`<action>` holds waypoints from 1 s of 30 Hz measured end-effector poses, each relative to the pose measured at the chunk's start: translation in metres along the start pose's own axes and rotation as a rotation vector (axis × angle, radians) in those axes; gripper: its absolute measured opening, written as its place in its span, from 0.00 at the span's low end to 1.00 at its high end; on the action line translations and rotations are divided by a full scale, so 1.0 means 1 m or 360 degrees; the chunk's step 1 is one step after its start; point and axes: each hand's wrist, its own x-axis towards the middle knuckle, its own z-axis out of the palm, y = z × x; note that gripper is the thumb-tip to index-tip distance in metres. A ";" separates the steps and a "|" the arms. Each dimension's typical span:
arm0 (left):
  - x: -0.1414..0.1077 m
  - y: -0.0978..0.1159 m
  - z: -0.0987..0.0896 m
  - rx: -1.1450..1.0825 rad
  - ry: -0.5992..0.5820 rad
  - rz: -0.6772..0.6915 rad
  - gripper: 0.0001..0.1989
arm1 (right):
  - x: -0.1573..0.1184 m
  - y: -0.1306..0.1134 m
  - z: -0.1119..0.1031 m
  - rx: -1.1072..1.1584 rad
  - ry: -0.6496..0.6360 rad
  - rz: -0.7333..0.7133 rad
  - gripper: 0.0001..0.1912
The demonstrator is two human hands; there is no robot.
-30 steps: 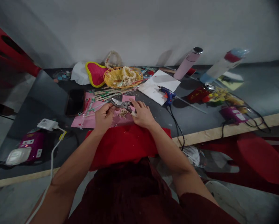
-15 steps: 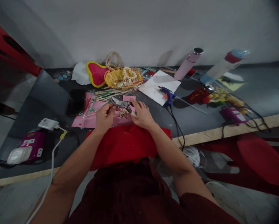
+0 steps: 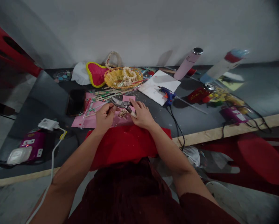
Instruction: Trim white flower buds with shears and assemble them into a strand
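Note:
Pruning shears [image 3: 120,103] with a curved metal blade lie across the space between my hands, blade toward the left. My right hand [image 3: 141,114] is wrapped round their pale handle. My left hand [image 3: 105,115] is pinched beside the blade; what its fingers hold is too small to make out. Just below the shears, a small heap of beige pieces [image 3: 123,113] rests on pink paper [image 3: 92,119]. Thin sticks with green marks [image 3: 109,94] lie behind my left hand. A red cloth [image 3: 127,141] is spread in front of my body.
Behind stand a yellow basket [image 3: 110,81] with beige strings and a pink bottle [image 3: 185,67]. A phone [image 3: 76,102] is at the left. Rightward lie a white sheet [image 3: 153,87], a blue glue gun [image 3: 169,95] with cable, and a red can [image 3: 197,94].

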 end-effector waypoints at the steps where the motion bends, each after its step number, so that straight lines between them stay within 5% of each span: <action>1: 0.000 -0.001 0.000 0.0016 0.0008 0.0014 0.09 | 0.000 0.000 0.000 0.0004 -0.0002 0.0002 0.38; 30: 0.002 0.000 -0.005 -0.0053 -0.0010 -0.0058 0.08 | 0.001 -0.003 0.003 0.0028 -0.0010 -0.0025 0.29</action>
